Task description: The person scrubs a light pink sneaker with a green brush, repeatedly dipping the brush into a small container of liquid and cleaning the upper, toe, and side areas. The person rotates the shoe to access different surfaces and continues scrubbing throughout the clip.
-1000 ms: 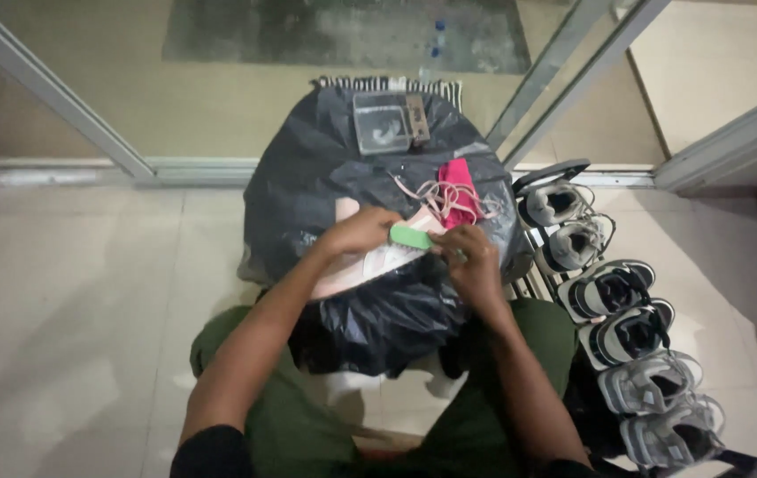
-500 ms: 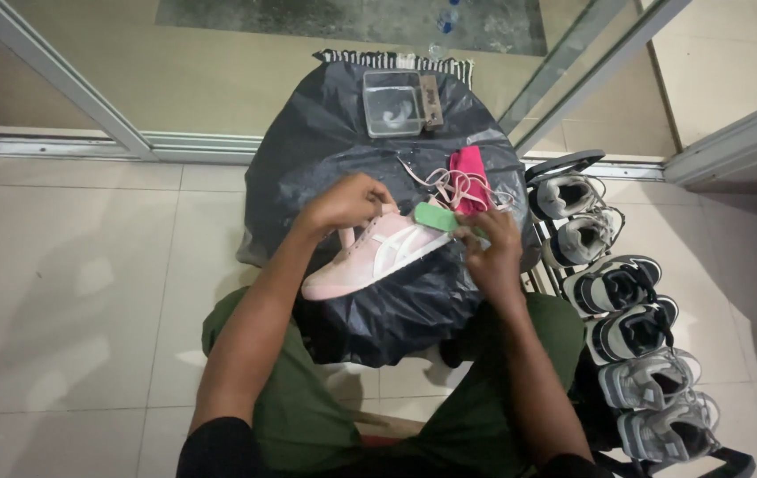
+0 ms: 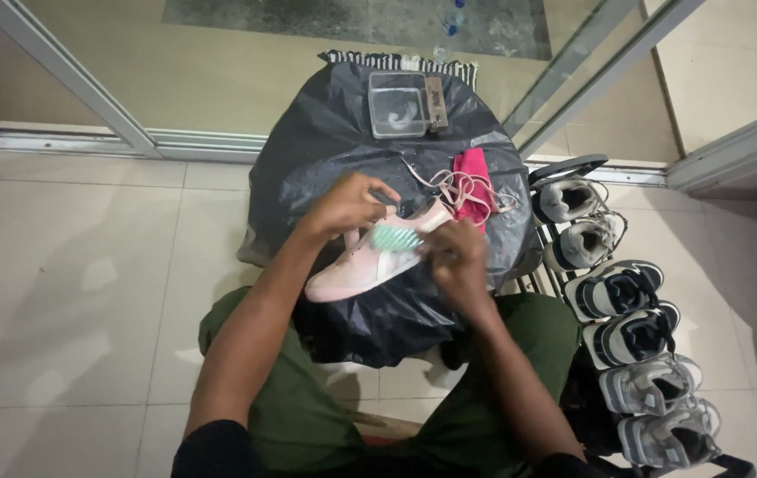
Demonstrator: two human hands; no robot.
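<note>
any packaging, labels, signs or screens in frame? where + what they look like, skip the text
No labels, signs or screens that can be made out.
Clear plastic container: far edge of the table, square, transparent, something pale inside.
Black plastic bag: spread over the table as a cover, glossy and crumpled, under the pink shoe.

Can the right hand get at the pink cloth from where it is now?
Probably yes. The pink cloth lies uncovered on the black plastic sheet, just beyond the right hand. That hand is busy with a green brush, and loose laces lie over the cloth.
</note>
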